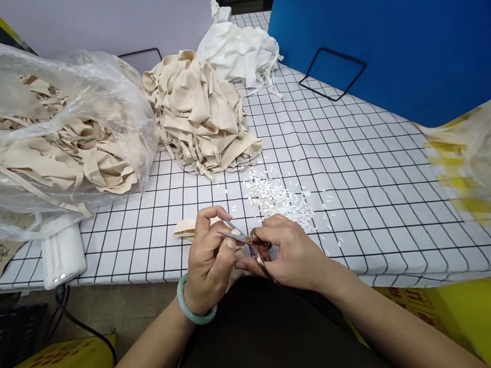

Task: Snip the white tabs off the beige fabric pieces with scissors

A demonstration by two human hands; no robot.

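My left hand (211, 255), with a pale green bangle at the wrist, pinches a beige fabric strap (184, 229) at the table's near edge. In my right hand (292, 254) sits a small pair of scissors (244, 240), blades pointing left toward the strap between my left fingers. Just beyond both hands lies a scatter of tiny white clippings (279, 198) on the checked tablecloth (355, 157).
A pile of beige garments (198, 113) lies behind the clippings, with a white pile (240, 52) farther back. A clear plastic bag of beige pieces (47, 132) fills the left. A white power bank (62, 254) rests at the left edge. A blue board (391, 34) stands at right.
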